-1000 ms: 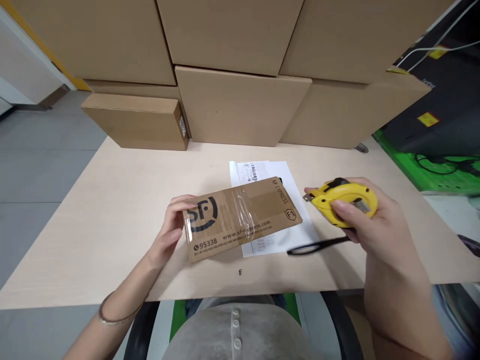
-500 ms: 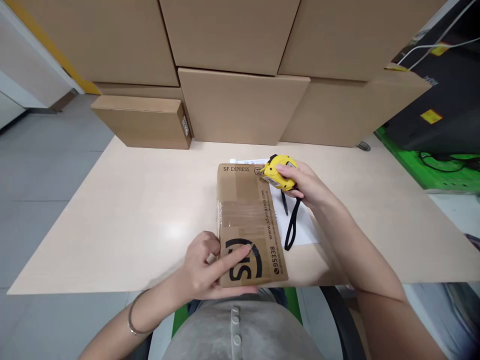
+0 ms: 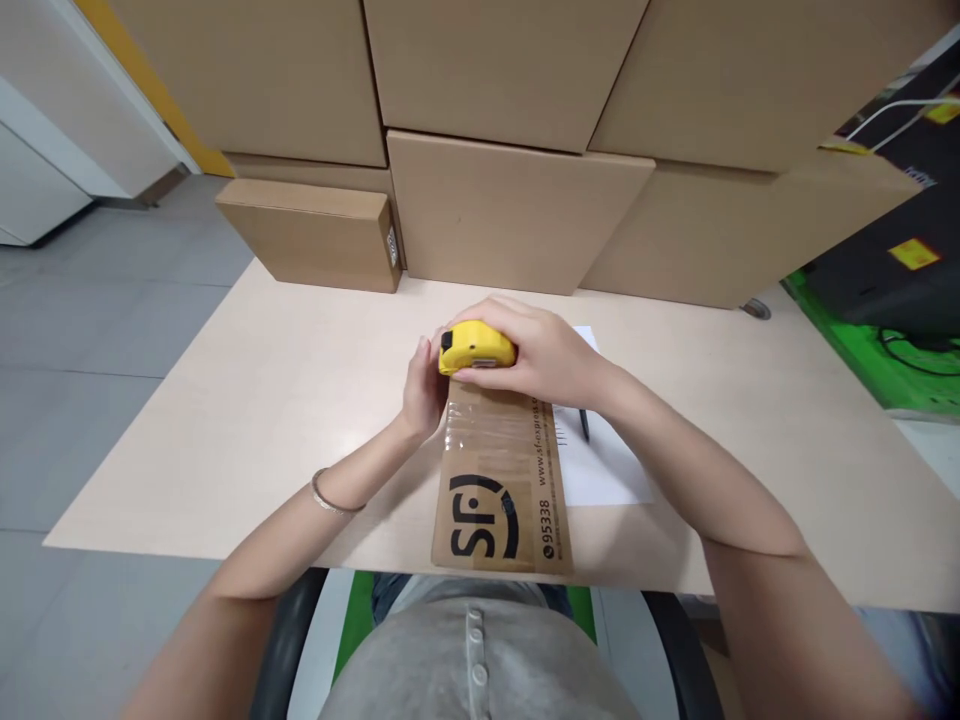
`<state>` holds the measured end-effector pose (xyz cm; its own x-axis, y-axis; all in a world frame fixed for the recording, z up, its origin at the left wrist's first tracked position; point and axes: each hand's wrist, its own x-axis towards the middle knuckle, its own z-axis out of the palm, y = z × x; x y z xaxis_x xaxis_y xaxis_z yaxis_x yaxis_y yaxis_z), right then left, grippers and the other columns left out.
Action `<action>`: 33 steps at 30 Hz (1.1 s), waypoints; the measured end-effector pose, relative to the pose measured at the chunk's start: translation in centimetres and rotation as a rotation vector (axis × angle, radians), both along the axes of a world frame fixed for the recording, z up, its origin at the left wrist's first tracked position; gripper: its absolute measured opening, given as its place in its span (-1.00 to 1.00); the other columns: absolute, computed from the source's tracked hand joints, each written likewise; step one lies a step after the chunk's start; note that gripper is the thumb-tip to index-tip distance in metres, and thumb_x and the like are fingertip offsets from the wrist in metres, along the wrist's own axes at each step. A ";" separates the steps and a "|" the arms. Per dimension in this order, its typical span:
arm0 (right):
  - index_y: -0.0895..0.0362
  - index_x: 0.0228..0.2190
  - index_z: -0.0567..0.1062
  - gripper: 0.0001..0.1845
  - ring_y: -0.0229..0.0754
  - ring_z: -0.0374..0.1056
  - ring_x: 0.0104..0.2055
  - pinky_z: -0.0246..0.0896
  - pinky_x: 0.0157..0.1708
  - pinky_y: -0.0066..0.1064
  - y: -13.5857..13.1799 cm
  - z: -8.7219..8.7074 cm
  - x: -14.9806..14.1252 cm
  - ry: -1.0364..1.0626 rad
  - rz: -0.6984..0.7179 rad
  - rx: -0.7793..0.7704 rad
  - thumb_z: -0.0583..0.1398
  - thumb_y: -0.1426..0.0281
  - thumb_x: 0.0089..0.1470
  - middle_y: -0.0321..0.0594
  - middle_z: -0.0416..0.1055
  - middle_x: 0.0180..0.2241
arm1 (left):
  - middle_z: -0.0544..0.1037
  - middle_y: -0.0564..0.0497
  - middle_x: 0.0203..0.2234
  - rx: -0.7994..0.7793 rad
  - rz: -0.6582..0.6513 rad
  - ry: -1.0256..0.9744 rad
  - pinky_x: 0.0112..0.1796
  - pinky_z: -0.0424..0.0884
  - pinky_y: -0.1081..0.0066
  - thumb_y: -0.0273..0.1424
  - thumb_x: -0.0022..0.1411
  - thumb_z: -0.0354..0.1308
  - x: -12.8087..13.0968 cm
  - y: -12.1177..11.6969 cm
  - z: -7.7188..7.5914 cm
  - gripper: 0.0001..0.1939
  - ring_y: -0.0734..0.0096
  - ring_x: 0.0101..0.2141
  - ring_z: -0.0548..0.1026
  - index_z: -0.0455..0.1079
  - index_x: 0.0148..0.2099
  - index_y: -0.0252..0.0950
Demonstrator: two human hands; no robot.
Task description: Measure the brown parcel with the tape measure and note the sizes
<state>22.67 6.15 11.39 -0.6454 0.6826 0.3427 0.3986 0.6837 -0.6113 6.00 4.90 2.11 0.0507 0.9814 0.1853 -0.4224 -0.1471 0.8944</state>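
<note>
In the head view, the right hand was closed around a yellow tape measure, its fingers wrapped over the far side and along the near side of the rounded plastic case. The tape measure sat over the far end of the printed carton. The left hand was at the carton's far left corner, close beside the tape measure; its fingertips were partly hidden, so whether it gripped anything could not be told.

The printed carton, a flat brown cardboard box, lay lengthwise at the near edge of the table, with glossy clear tape across its middle and bold black lettering. The table was pale and smooth, with a faint wood grain. To the carton's right lay a white paper sheet with a slim black pen on it. Beyond, plain matte cardboard boxes stood along the far edge.
</note>
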 end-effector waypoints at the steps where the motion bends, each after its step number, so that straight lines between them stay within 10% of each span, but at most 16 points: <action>1: 0.01 -0.02 0.52 -0.69 0.02 0.51 0.02 0.34 0.04 -0.14 0.1 0.0 -0.3 -0.048 -0.003 0.014 0.34 0.25 0.21 -0.16 0.58 0.04 | 0.58 -0.08 -0.22 -0.019 -0.023 -0.052 0.03 0.48 0.09 0.18 0.32 0.08 0.2 0.2 -0.2 -0.47 0.04 -0.03 0.55 0.48 -0.18 -0.19; 16: -0.01 -0.09 0.55 -0.69 0.00 0.50 -0.16 0.43 -0.18 -0.17 -2.2 0.3 10.4 -0.097 -0.255 -0.153 0.37 0.15 0.17 -0.17 0.57 -0.12 | 0.50 0.01 -0.19 0.009 -0.156 0.053 -0.13 0.38 0.23 -0.09 0.28 0.25 -1.0 0.6 -1.5 -0.75 0.22 -0.20 0.45 0.50 -0.10 -0.10; 24: 0.00 -0.11 0.54 -0.68 -0.01 0.51 -0.15 0.41 -0.15 -0.18 -2.6 -0.7 9.6 -0.022 -0.285 -0.145 0.37 0.13 0.16 -0.18 0.57 -0.11 | 0.52 0.00 -0.17 0.040 -0.102 0.096 -0.10 0.40 0.23 -0.10 0.32 0.22 -0.8 0.8 -1.6 -0.77 0.21 -0.15 0.45 0.53 -0.13 -0.10; 33: -0.03 -0.11 0.54 -0.76 0.00 0.50 -0.12 0.32 -0.16 -0.19 -2.7 2.1 6.8 -0.149 -0.241 -0.004 0.33 0.23 0.18 -0.23 0.60 -0.11 | 0.47 -0.02 -0.21 0.048 0.011 0.029 -0.02 0.40 0.25 -0.02 0.31 0.17 -1.8 1.6 -2.1 -0.67 0.21 -0.16 0.46 0.54 -0.18 -0.16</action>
<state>29.49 3.43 13.51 -0.5075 0.8238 0.2527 0.6352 0.5559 -0.5362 4.24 6.49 0.06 0.0457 0.9718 0.2312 -0.3944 -0.1951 0.8980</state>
